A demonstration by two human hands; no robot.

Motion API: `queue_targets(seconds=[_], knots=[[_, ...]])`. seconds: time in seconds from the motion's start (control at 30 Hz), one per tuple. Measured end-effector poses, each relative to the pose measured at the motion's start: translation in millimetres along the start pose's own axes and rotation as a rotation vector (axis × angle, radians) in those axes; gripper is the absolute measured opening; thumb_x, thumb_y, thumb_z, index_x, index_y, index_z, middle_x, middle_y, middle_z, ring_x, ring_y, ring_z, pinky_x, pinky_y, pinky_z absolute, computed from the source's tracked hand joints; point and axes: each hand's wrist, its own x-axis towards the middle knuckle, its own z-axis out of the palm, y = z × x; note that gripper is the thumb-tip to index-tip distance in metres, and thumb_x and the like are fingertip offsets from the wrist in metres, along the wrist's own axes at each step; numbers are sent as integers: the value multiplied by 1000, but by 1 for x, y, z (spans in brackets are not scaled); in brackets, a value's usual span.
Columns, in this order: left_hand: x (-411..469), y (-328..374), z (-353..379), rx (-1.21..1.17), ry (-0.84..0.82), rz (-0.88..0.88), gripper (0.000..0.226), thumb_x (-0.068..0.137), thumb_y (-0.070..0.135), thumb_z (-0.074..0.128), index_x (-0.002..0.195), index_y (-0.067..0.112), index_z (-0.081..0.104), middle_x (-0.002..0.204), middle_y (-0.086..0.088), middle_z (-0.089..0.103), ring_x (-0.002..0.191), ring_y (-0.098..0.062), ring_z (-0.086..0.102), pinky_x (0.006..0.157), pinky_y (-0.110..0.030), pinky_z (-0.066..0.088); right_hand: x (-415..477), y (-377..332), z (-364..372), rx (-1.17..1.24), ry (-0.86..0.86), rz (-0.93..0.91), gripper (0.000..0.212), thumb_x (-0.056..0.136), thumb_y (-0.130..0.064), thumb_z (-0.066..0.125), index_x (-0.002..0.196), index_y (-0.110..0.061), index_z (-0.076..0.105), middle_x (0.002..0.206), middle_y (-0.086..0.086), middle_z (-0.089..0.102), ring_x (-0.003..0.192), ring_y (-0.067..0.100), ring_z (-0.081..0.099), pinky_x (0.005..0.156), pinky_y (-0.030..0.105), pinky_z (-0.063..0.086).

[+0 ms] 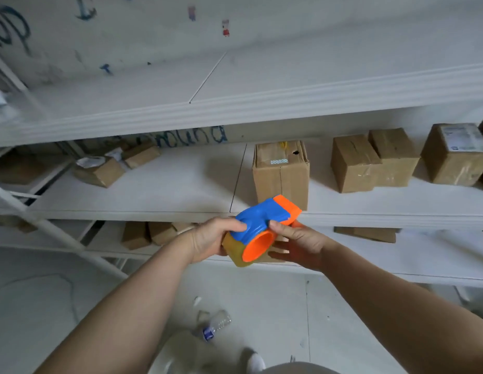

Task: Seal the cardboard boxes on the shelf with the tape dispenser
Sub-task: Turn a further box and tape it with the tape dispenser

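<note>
— Where's the tape dispenser (264, 225)?
— In the air at the near edge of the middle shelf (154, 195), in front of an upright cardboard box (280, 174).
— And the fingers?
— The left hand (208, 238) grips its left end, thumb on the blue body. The right hand (299, 244) pinches it, thumb on top, fingers spread beneath.
— Anything else?
— A plastic bottle (216, 326) lies on the floor.

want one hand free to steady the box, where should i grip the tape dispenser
Probably the blue top of the tape dispenser, from above, palm across its narrowed waist, where the left hand and right hand now press their thumbs. That waist suits a palm and leaves the orange front end, pointing at the cardboard box, free.
</note>
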Motion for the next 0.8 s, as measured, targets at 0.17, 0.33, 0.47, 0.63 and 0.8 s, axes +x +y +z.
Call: queue_targets(seconds=[0.17, 0.33, 0.47, 0.63, 0.8], knots=[[21, 24, 21, 539, 136, 90, 60, 43, 42, 85, 93, 18, 62, 89, -5, 71, 77, -16, 66, 74, -39, 57, -9, -13, -5, -120, 188, -185, 66, 62, -25, 85, 122, -31, 56, 121, 1, 67, 114, 19, 62, 97, 40, 49], [33, 35, 10, 814, 131, 161, 39, 57, 21, 78, 84, 21, 50, 77, 5, 57, 67, -14, 53, 60, -33, 50, -27, -21, -30, 115, 321, -208, 95, 45, -46, 92, 127, -32, 45, 120, -7, 65, 116, 14, 58, 100, 42, 42], [36, 42, -10, 944, 108, 189, 35, 61, 14, 74, 81, 22, 47, 74, 7, 49, 62, -13, 45, 55, -24, 39, -31, -33, -46, 242, 419, -125, 45, 88, -45, 60, 119, -13, 56, 113, 2, 71, 107, 16, 63, 91, 34, 49], [35, 45, -23, 975, 76, 192, 36, 60, 18, 73, 84, 22, 47, 77, 5, 49, 65, -14, 43, 59, -27, 37, -20, -38, -42, 127, 449, 73, 33, 85, -36, 66, 99, -7, 63, 87, 4, 70, 85, 14, 65, 73, 24, 52], [31, 47, -27, 1012, 28, 160, 35, 65, 14, 73, 87, 24, 46, 81, 4, 49, 65, -13, 44, 53, -23, 39, -9, -37, -37, 11, 473, 54, 9, 89, -18, 67, 93, -10, 68, 80, 2, 66, 74, 10, 61, 70, 23, 51]])
